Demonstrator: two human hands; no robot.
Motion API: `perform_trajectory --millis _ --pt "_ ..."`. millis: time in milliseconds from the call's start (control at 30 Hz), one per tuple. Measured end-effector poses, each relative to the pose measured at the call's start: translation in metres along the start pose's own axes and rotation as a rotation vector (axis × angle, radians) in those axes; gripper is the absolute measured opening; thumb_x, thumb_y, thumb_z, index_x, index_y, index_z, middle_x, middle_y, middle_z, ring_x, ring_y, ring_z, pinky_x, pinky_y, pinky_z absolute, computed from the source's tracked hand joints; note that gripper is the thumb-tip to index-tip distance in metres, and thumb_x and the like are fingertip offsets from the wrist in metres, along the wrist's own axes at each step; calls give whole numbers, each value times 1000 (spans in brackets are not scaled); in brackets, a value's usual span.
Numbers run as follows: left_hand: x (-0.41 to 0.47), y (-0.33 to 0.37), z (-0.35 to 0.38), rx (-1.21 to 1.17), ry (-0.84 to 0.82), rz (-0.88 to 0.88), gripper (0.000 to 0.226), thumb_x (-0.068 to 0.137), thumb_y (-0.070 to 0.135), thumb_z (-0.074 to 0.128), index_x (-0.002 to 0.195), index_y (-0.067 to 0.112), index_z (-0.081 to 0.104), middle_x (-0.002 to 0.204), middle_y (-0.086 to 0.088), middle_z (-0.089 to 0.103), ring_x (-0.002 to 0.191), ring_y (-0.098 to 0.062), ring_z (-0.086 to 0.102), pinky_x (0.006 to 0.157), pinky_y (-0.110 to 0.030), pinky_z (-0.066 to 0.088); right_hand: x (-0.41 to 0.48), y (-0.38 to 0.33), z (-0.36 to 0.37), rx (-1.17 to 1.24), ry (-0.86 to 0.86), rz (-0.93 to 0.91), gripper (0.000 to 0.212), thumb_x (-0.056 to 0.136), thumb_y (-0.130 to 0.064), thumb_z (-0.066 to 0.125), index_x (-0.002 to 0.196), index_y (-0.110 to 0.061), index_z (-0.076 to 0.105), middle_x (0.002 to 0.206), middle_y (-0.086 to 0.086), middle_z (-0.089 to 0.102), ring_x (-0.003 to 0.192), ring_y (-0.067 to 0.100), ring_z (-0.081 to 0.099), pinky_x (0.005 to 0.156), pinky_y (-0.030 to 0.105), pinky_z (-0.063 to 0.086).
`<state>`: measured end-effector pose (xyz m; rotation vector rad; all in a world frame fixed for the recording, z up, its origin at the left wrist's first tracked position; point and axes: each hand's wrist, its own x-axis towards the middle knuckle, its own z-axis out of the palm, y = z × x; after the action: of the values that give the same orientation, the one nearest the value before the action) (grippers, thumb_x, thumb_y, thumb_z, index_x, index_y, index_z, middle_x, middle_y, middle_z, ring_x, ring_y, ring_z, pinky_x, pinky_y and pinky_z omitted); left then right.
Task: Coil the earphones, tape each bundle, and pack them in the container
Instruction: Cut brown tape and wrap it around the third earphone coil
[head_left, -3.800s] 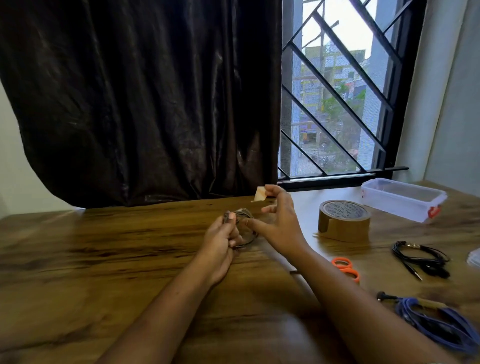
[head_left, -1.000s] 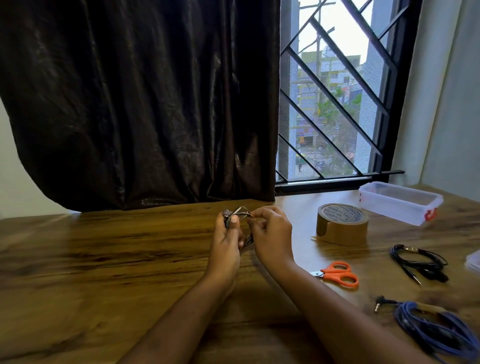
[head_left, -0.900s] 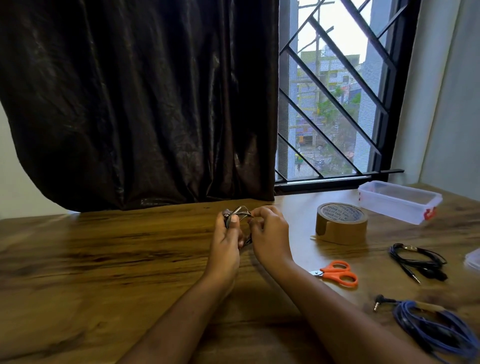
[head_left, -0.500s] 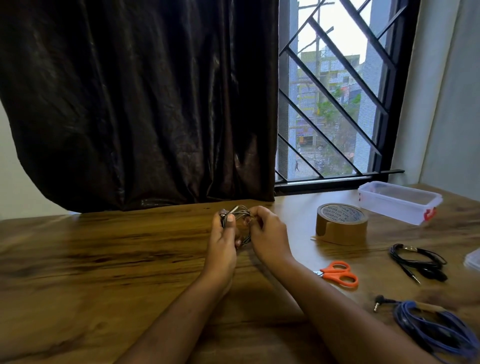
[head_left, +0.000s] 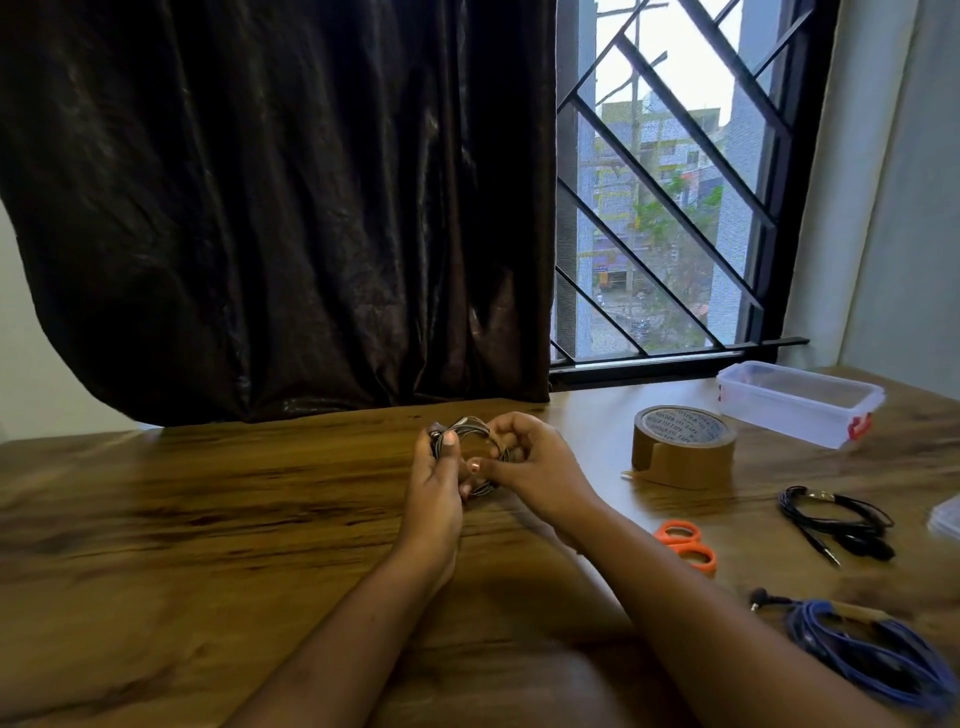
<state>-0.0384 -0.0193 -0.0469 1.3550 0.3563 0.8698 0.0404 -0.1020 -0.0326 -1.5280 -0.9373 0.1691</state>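
Earphones (head_left: 470, 431), coiled into an upright ring facing the camera, are held just above the table (head_left: 208, 519), pinched by closed left hand (head_left: 435, 488) and right hand (head_left: 524, 467) fingers.

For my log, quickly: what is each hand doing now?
Left hand: closed, holding the coiled earphone bundle.
Right hand: closed, pinching the same bundle.
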Motion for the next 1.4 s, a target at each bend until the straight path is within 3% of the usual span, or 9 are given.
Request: perform_trajectory --millis 100,200,300,567,700,767,900,1133,1400 --pt "-2 2 2 -11 15 4 40 100 29 38 137 14 38 104 -26 56 68 -25 53 57 -20 37 -1 -1 2 -94 16 -42 9 81 -11 71 86 -15 65 82 3 67 75 18 64 70 33 56" --pt "-3 3 4 -9 -7 25 33 100 28 37 130 15 45 84 -1 58 61 -7 46 55 -19 35 -3 -3 0 -138 52 -95 3 84 -11 69 84 -13 67 70 -10 60 59 -5 54 55 9 42" --pt "-3 1 6 -11 -7 27 29 100 27 37 126 17 47 85 6 57 61 -5 42 54 -19 33 -2 -1 -1 -170 71 -114 4 85 -9 67 89 -10 70 69 -12 59 55 -11 51 52 5 37" --pt "-5 3 6 -53 -9 5 31 100 25 37 130 20 45 101 -3 67 87 -13 62 78 -33 47 0 6 6 -13 -6 -37 20 94 -5 51 107 -18 59 95 3 70 85 15 67 80 35 56" --pt "-2 2 3 -39 23 -16 38 100 28 38 137 18 40 111 -16 63 96 -20 64 78 -33 50 0 2 4 163 -48 12 15 99 -12 45 113 -15 49 85 2 70 75 17 64 63 27 51" --pt "-2 1 2 -42 42 -37 39 100 29 38 139 21 40 112 -21 59 99 -24 61 77 -32 48 -1 3 1 182 -61 41 15 96 -15 51 112 -17 50 87 3 71 81 22 67 71 34 55" --pt "-6 4 5 -62 30 -66 33 101 26 36 131 17 44 78 -2 50 72 -12 50 65 -30 47 -5 3 -5 45 -18 56 12 90 -11 60 102 -17 59 91 7 70 82 22 68 72 28 57" --pt "-18 9 11 18 -95 -148 14 99 21 41 97 19 55 88 -7 57 83 -17 57 67 -32 56 -29 -2 -19 31 177 98 20 86 -9 67 102 -17 58 79 1 66 72 12 63 69 28 53" --pt "-42 4 18 247 -317 -162 15 93 12 55 107 15 51 103 -10 66 86 -18 66 67 -33 57 -88 -14 -42 -130 353 158 24 83 -13 71 85 -24 50 68 -3 62 65 14 64 60 29 55"
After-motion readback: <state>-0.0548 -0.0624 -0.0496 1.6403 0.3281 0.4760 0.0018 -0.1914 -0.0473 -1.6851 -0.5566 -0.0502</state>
